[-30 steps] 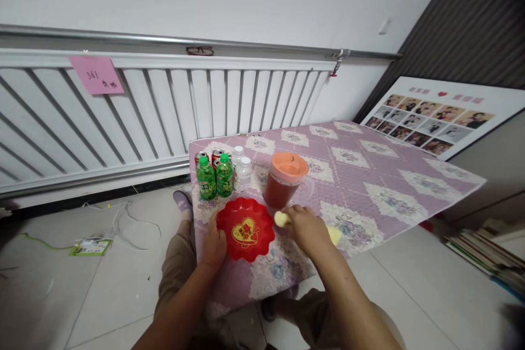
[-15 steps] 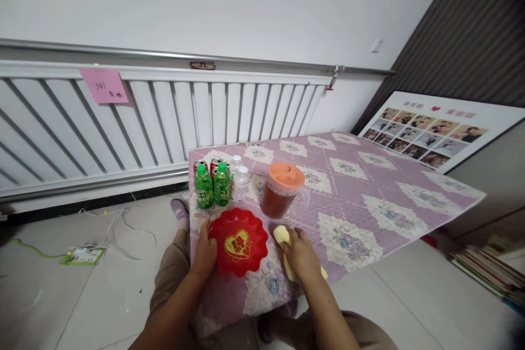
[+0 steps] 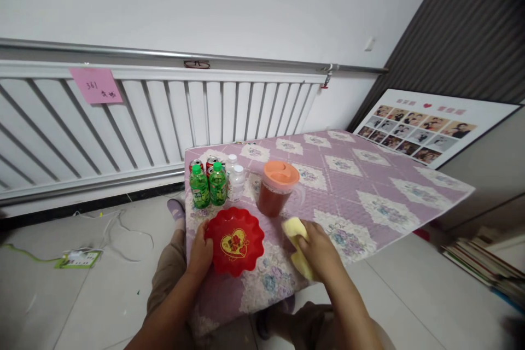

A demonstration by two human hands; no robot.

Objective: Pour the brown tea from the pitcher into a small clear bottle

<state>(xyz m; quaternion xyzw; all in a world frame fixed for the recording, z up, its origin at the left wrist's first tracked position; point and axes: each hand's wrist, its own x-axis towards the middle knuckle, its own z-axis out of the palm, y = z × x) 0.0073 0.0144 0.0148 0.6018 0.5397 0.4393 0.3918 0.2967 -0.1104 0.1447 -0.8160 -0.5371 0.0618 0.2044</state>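
The left hand [image 3: 202, 251] clamps the left rim of the red dish [image 3: 251, 260]: thumb over the edge, remaining fingers partly hidden. The dish lies at the near left of the table [image 3: 389, 210], its heart print facing up. To its right, the right hand [image 3: 320, 249] has its fingers closed around a crumpled yellow cloth [image 3: 302, 265], which hangs toward the near table edge. Beyond the dish and cloth, a lidded pitcher [image 3: 270, 200] of reddish-brown colour stands upright. Left of the pitcher stand two white-capped bottles [image 3: 237, 187], then two green bottles [image 3: 199, 192]; red cans [image 3: 196, 165] stand behind the green bottles. At the far side, a white radiator [image 3: 241, 106] carries a pink note [image 3: 96, 86] at left.
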